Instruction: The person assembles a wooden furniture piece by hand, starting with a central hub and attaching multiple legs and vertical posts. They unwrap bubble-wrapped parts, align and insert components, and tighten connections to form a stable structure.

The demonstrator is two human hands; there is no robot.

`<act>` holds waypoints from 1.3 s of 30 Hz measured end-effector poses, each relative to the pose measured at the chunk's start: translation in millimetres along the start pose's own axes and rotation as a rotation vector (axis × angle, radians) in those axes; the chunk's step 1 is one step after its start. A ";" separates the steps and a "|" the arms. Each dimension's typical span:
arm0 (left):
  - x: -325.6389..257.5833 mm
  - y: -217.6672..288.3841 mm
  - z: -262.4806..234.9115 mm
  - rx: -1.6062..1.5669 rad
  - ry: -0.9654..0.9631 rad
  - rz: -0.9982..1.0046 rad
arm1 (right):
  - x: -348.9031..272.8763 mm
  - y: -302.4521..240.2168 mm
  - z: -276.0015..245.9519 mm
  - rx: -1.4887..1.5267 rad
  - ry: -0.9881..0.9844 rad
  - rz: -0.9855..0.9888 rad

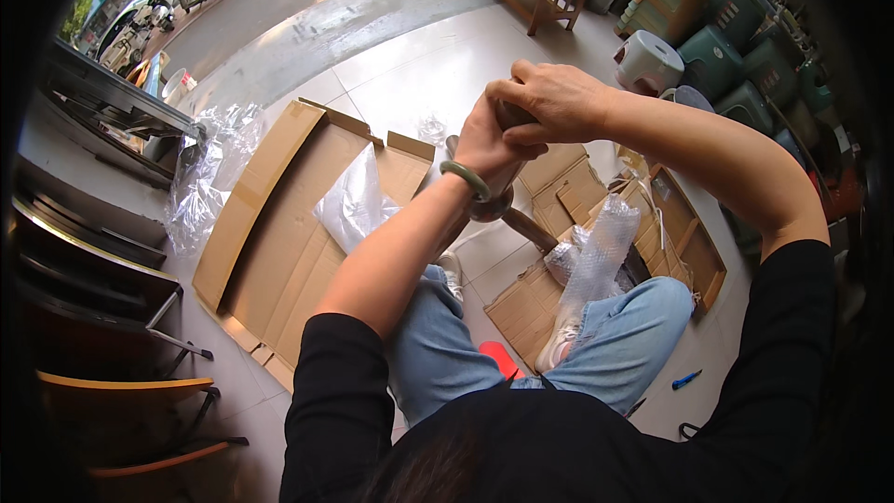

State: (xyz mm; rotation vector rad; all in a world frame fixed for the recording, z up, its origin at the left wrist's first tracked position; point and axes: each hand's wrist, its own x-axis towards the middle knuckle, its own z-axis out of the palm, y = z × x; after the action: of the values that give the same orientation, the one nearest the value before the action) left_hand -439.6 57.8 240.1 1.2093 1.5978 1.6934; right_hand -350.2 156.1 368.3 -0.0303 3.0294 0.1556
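Note:
A brown turned wooden post (512, 117) stands in front of me, its upper end showing between my hands. My left hand (484, 140), with a green bangle at the wrist, is wrapped round it just below the top. Over the top end, my right hand (554, 102) is closed with bent fingers, touching the left hand. Below the left wrist a rounded wooden part (492, 207) shows, and a brown leg (531, 231) slopes from it toward the floor. My forearm and hands hide most of the post, and whatever small piece the right fingers may cover.
An opened cardboard box (279, 289) lies at left with white foam wrap (357, 200) on it. Cardboard sheets and bubble wrap (601, 251) lie at right. A blue cutter (687, 379) is on the floor. Plastic stools (649, 63) are stacked far right; folded chairs (126, 382) stand left.

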 end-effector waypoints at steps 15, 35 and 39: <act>-0.3 11.5 -19.2 -0.106 -0.180 -0.148 | -1.5 -9.0 23.0 -0.099 0.318 0.145; -15.9 -3.5 40.7 0.262 0.399 0.060 | 8.3 -3.9 9.4 0.024 -0.044 0.193; -7.4 -4.9 16.6 0.030 0.137 0.001 | -4.0 26.1 5.8 0.041 0.143 -0.300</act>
State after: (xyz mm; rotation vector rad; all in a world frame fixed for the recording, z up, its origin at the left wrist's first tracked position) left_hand -422.8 60.8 231.9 1.1292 1.7083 1.7933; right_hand -346.3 182.7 365.6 -0.5095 3.1192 0.0673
